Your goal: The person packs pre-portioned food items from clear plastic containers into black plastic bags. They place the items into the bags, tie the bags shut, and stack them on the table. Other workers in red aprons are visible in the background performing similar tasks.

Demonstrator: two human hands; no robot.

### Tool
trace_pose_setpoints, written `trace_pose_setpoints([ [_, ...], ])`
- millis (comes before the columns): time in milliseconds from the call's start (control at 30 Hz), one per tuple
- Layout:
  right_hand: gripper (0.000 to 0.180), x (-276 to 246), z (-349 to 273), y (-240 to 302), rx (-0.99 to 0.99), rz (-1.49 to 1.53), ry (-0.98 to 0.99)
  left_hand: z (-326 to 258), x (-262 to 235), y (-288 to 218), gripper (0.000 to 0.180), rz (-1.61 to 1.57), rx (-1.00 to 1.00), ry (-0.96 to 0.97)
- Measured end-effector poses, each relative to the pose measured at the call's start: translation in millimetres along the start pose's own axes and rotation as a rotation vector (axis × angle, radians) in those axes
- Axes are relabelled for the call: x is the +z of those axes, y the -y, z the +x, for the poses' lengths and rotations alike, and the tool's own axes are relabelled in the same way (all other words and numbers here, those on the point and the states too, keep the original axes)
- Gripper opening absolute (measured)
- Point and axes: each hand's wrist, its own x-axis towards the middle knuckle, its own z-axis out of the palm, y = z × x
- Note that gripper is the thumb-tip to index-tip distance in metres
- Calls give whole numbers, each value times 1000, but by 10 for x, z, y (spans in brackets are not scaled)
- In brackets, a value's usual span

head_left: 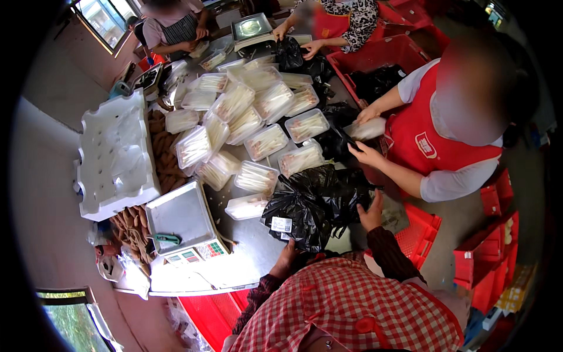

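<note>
A black plastic bag (302, 205) with a white label (281, 224) lies bunched at the near edge of the metal table. My left hand (285, 258) holds its near edge just below the label, fingertips partly hidden by the plastic. At the bag's right end, my right hand (371, 212) grips it, thumb and fingers on either side. What is inside the bag cannot be seen. Just beyond it lie clear plastic boxes (257, 178) of thin white stalks with brownish tips, one box (246, 206) tilted near the bag's left side.
A scale (182, 214) with a green cutter (166, 239) stands left, beside a white foam crate (111, 158) and brown elongated pieces (132, 229). A co-worker in a red apron (410, 126) holds a box (366, 128) at right. Red crates (481, 252) stand right; others work across the table.
</note>
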Motion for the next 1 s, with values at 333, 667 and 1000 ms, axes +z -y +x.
trace_pose_setpoints([
  [333, 28, 192, 1501, 1688, -298, 841, 282, -276, 257, -571, 69, 252, -76, 22],
  [667, 64, 2567, 4607, 1232, -85, 45, -209, -97, -18, -19, 37, 299, -228, -232],
  [1000, 107, 3110, 5890, 1049, -93, -134, -243, 374, 82, -278, 34, 279, -368, -405],
])
